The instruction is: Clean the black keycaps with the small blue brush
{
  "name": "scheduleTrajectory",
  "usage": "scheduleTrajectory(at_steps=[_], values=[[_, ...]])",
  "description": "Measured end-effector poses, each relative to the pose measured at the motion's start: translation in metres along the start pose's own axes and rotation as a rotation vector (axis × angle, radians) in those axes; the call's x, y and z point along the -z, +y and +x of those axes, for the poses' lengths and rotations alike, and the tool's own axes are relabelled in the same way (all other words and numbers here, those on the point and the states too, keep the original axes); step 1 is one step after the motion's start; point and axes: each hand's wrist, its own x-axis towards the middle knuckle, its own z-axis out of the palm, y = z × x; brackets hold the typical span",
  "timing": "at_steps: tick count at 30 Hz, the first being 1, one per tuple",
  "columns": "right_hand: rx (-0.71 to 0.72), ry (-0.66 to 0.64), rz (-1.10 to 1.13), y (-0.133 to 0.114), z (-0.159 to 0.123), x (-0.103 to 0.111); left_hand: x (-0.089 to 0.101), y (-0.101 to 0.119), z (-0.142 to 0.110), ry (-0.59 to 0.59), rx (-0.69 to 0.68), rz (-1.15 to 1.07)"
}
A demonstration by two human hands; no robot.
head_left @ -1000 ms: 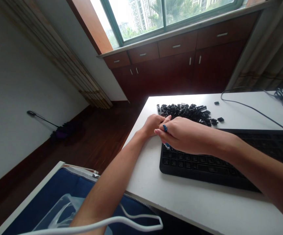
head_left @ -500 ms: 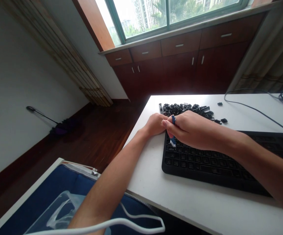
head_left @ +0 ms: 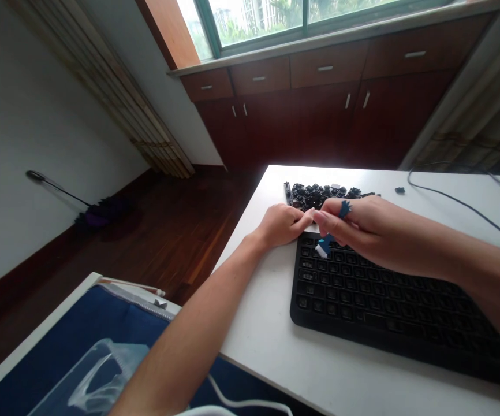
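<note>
A black keyboard [head_left: 362, 289] lies on the white table with its keycaps off and its sockets bare. Above its upper left corner, my right hand [head_left: 362, 225] is closed around a small blue brush [head_left: 329, 237] whose white bristles point down at the keys. The brush's other blue end sticks up between my fingers. My left hand [head_left: 281, 224] rests at the keyboard's top left corner, fingers curled, its thumb and finger meeting my right fingertips. Whatever those fingertips pinch is too small to make out. Just behind both hands sits a pile of loose black keycaps [head_left: 313, 195].
A black cable [head_left: 462, 199] curves over the table's right side, and a single keycap [head_left: 399, 190] lies apart from the pile. At lower left, a dark blue surface [head_left: 72, 329] carries a clear plastic bag [head_left: 98, 375]. A dark umbrella [head_left: 103, 212] leans by the wall.
My right hand with the brush has shifted right and lifted a little from the keys. My left thumb and finger now reach out to my right fingertips. The view has shifted slightly.
</note>
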Motion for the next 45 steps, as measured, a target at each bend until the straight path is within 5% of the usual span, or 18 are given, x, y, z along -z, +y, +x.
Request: scheduleTrajectory(at_steps=[4, 12, 16, 28, 45], values=[[-0.050, -0.100, 0.081, 0.013, 0.000, 0.010, 0.001, 0.001, 0.002, 0.020, 0.006, 0.018], [0.010, -0.026, 0.144, 0.024, 0.007, 0.021, 0.002, 0.001, 0.006, 0.007, 0.002, -0.013], [0.024, 0.008, 0.136, 0.020, 0.008, 0.018, 0.001, 0.000, 0.007, 0.012, 0.003, -0.018], [0.145, -0.151, 0.019, 0.001, 0.003, -0.009, 0.003, 0.003, 0.006, 0.006, 0.041, -0.011], [0.172, -0.029, -0.092, -0.003, -0.006, -0.004, 0.002, 0.010, 0.002, -0.008, 0.084, -0.036]])
